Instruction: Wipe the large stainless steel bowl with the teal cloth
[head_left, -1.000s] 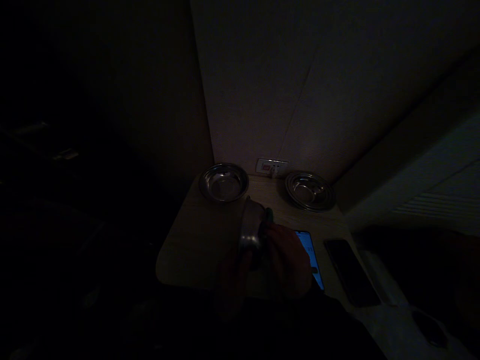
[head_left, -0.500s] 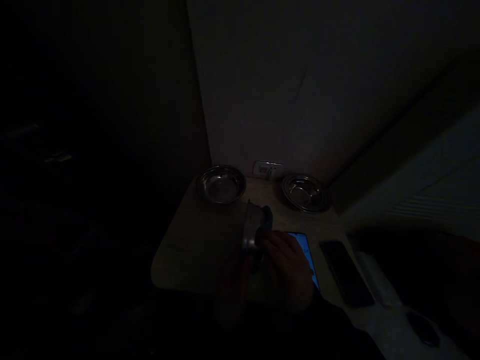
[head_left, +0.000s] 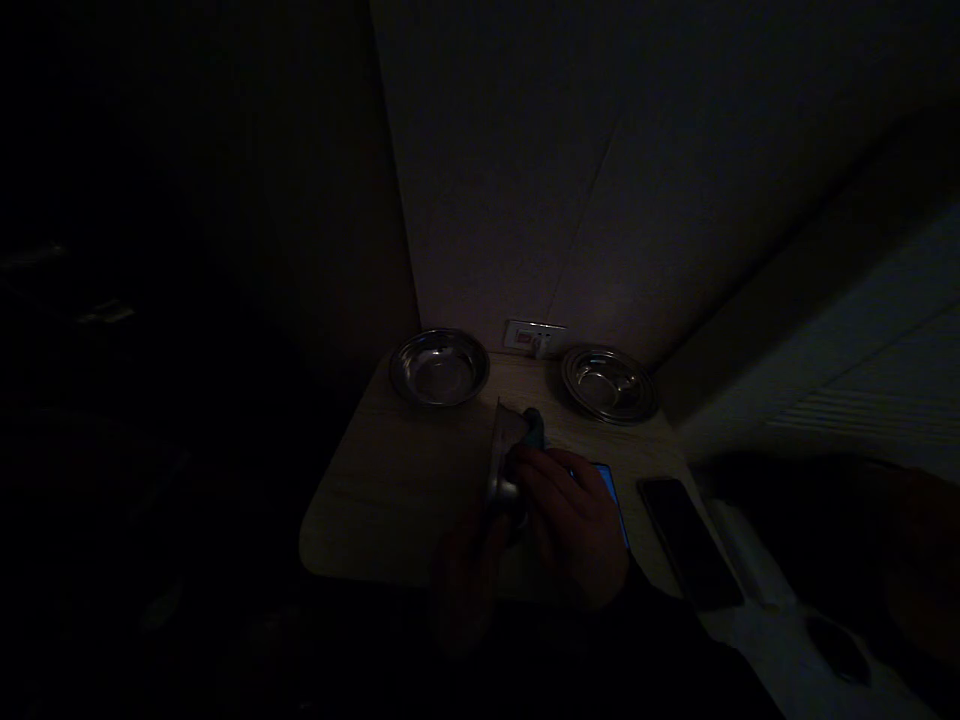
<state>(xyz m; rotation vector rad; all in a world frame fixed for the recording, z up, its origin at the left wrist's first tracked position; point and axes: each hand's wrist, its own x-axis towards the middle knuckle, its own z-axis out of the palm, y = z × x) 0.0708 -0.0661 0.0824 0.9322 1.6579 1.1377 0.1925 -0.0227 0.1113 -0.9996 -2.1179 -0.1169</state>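
The scene is very dark. A metal bowl (head_left: 504, 440) is tilted on its side above the table's near part, its rim facing left. My left hand (head_left: 466, 570) grips the bowl's lower edge, fingers partly lost in shadow. Pressed to the bowl's outer side, my right hand (head_left: 574, 515) has its fingers closed on a dark greenish cloth (head_left: 534, 428). Beneath and beside the right hand lies a phone with a lit blue screen (head_left: 611, 495), mostly covered.
At the back of the wooden table (head_left: 375, 480) stand a metal bowl (head_left: 439, 370) on the left and stacked metal bowls (head_left: 609, 385) on the right. A wall socket (head_left: 534, 337) sits between them. A dark phone (head_left: 691, 545) and a dark oval object (head_left: 838, 648) lie on the right.
My right hand and the cloth have shifted slightly on the bowl's side, and the hand now covers more of the lit phone. The bowl's tilt has changed a little.
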